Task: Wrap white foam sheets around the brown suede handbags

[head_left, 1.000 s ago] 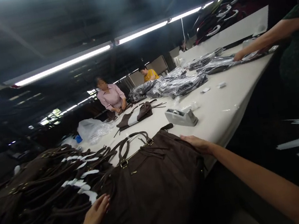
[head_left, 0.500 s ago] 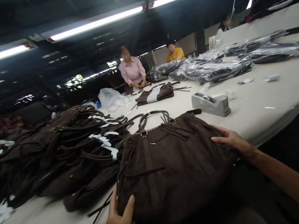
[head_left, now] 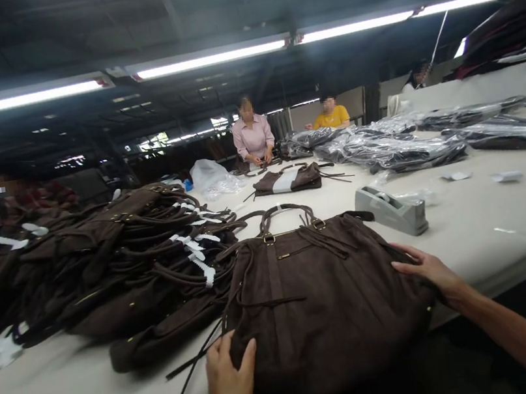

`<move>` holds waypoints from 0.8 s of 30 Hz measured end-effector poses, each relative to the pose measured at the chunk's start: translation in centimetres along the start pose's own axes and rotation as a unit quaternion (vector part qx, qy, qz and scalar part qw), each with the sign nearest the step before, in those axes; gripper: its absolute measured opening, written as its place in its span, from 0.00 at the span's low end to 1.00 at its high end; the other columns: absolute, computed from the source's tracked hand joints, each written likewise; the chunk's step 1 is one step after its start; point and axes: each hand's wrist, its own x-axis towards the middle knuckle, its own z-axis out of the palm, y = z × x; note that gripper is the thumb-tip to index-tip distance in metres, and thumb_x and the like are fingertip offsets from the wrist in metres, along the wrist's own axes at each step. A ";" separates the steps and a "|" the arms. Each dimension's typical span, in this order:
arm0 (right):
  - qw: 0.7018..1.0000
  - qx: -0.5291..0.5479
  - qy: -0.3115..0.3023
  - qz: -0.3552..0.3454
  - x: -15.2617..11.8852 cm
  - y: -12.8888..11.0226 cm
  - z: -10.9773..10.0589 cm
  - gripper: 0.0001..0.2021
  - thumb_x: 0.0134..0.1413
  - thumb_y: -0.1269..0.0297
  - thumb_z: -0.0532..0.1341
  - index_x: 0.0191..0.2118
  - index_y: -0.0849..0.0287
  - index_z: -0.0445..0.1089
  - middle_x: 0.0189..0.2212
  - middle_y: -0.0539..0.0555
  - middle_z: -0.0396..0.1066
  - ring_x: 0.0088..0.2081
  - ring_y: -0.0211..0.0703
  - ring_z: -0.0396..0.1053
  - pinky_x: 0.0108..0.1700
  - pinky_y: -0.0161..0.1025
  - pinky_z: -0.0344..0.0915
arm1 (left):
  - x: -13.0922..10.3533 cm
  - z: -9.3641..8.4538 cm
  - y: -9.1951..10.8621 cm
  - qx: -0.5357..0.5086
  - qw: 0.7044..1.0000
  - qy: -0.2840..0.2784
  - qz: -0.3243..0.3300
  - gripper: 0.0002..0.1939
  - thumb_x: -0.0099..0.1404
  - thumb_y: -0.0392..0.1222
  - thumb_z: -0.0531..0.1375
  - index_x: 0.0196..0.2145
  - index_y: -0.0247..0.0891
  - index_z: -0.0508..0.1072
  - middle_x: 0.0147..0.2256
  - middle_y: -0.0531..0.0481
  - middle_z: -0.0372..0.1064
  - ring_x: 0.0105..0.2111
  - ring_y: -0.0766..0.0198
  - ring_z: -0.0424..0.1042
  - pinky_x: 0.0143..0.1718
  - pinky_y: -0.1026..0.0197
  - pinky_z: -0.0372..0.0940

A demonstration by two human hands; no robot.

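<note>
A dark brown handbag (head_left: pixel 329 305) with two looped handles, gold buckles and thin tassel cords is held at the near edge of the table. My left hand (head_left: pixel 232 373) grips its lower left side, thumb on the front face and fingers round the side. On the right side, my right hand (head_left: pixel 427 271) is closed on the bag's edge, its fingertips partly behind the fabric. The bag's underside is dark and hard to make out. Just past its upper right corner stands a grey tape dispenser (head_left: pixel 391 211).
Brown handbags with white paper-wrapped handles form a heap (head_left: pixel 105 266) at left. Another handbag (head_left: pixel 307 177) with a white band lies farther back. Plastic-wrapped bags (head_left: pixel 384 146) cover the back right of the pale table (head_left: pixel 483 217). Two co-workers, one in a pink shirt (head_left: pixel 254 138), are beyond.
My view has tilted up and levelled, so the scene sits lower and farther right. Both hands still hold the handbag. Another person's hand at the far right edge has left view.
</note>
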 end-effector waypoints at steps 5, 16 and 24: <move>0.956 -0.263 0.027 -0.128 -2.1 1.1 -0.1 0.33 0.43 0.45 0.65 0.55 0.57 0.67 0.45 0.60 0.73 0.51 0.61 0.69 0.48 0.52 0.71 | 4.6 -2.2 2.9 0.148 0.983 0.039 0.106 0.09 0.61 0.38 0.51 0.32 0.38 0.71 0.35 0.40 0.72 0.39 0.47 0.71 0.42 0.45 0.65; 0.601 -0.519 -0.163 -0.585 3.0 -10.3 14.2 0.33 0.55 0.69 0.60 0.65 0.52 0.52 0.65 0.57 0.52 0.64 0.50 0.51 0.62 0.51 0.54 | 2.6 -1.1 8.9 0.016 0.858 0.169 0.485 0.15 0.61 0.20 0.53 0.40 0.32 0.71 0.41 0.43 0.75 0.43 0.62 0.73 0.48 0.59 0.66; 0.356 -0.492 -0.445 -0.658 8.2 -14.1 26.7 0.18 0.55 0.71 0.60 0.52 0.55 0.68 0.60 0.57 0.61 0.65 0.49 0.48 0.64 0.51 0.44 | 0.7 -1.1 6.5 0.028 0.875 0.179 0.449 0.16 0.60 0.19 0.51 0.40 0.32 0.70 0.42 0.43 0.75 0.45 0.59 0.73 0.49 0.57 0.67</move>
